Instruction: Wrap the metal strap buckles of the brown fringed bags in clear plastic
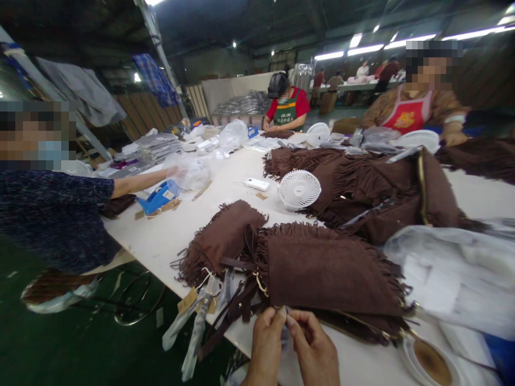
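Note:
At the table's near edge, my left hand (266, 340) and my right hand (314, 343) meet with thumbs and fingertips pinched together. Between them is a small greyish bit, too blurred to name. Just beyond my fingers lies a brown fringed bag (322, 271) with a gold zipper along its near side. A smaller brown fringed bag (229, 236) rests to its left. Brown straps (233, 308) hang over the edge there, beside plastic-wrapped strips (197, 332) and a tan paper tag (187, 301).
A white fan (300, 190) stands before a pile of brown fringed bags (374, 187). Clear plastic bags (454, 268) and a round container of brown stuff (432, 359) lie right. A blue tape dispenser (159, 197) is left, near a co-worker's arm (140, 181). Two more people sit across the table.

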Tool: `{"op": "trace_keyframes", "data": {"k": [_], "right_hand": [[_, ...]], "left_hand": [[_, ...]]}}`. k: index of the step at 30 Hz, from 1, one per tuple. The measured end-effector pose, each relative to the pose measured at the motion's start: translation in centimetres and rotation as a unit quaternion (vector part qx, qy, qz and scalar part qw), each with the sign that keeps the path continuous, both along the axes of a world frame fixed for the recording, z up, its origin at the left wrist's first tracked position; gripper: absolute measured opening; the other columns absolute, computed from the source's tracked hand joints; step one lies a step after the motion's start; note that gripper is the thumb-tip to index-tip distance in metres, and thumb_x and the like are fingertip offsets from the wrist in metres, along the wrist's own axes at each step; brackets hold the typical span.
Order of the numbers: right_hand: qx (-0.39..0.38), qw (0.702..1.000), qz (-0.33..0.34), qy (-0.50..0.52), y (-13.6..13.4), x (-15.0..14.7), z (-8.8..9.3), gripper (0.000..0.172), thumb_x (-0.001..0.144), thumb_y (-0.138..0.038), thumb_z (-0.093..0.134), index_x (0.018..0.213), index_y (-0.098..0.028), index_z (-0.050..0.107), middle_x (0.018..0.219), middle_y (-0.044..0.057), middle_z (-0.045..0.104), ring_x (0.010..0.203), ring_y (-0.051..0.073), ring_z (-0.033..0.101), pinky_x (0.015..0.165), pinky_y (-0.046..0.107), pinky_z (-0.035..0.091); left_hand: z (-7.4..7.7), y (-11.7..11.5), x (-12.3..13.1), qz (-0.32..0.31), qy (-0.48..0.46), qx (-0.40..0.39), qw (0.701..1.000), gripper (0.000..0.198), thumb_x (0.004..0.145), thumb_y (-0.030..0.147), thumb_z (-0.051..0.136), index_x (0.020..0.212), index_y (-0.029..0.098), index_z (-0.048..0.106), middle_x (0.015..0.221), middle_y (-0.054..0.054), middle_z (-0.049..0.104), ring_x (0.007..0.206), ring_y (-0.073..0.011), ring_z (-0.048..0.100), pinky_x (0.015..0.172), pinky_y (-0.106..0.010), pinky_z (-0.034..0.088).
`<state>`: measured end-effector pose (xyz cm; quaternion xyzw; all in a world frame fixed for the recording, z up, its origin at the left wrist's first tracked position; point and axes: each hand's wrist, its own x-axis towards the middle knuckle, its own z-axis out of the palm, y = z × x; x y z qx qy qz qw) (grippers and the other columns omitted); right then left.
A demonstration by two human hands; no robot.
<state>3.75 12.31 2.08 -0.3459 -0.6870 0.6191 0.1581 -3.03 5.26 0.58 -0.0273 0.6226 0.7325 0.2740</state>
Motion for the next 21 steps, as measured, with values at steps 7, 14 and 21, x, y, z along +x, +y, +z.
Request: {"op": "trace_keyframes", "data": {"k": [7, 14, 21], "right_hand": [[0.093, 0.996, -0.008, -0.001, -0.2, 0.0, 0.0, 0.031, 0.082, -0.052, 0.053, 0.085, -0.023, 0.064, 0.082, 0.002, 0.071, 0.071, 0.018, 0.065, 0.067, 0.025, 0.048], [0.143, 0.988, 0.045, 0.037, 0.2, 0.5, -1.0, 0.030, 0.086, -0.046, 0.052, 0.096, -0.023, 0.068, 0.094, 0.006, 0.072, 0.071, 0.018, 0.067, 0.064, 0.024, 0.053], [0.069, 0.991, 0.106, 0.039, 1.3, 0.3, -0.4, 0.031, 0.086, -0.044, 0.053, 0.102, -0.022, 0.068, 0.074, 0.002, 0.070, 0.057, 0.015, 0.061, 0.054, 0.022, 0.050]], "left_hand": [[0.1, 0.3, 0.7, 0.077, -0.053, 0.038, 0.995, 0.035, 0.063, 0.047, 0.076, 0.067, 0.015, 0.063, 0.067, -0.004, 0.065, 0.064, -0.0164, 0.058, 0.063, -0.026, 0.044], [0.7, 0.4, 0.6, 0.074, 0.018, 0.003, 0.997, 0.039, 0.068, 0.051, 0.071, 0.060, 0.018, 0.051, 0.057, 0.003, 0.052, 0.056, -0.0115, 0.046, 0.054, -0.022, 0.038], [1.2, -0.3, 1.2, 0.025, 0.054, -0.032, 0.998, 0.038, 0.076, 0.054, 0.061, 0.067, 0.017, 0.056, 0.058, 0.003, 0.052, 0.056, -0.0115, 0.046, 0.053, -0.022, 0.038]]}}
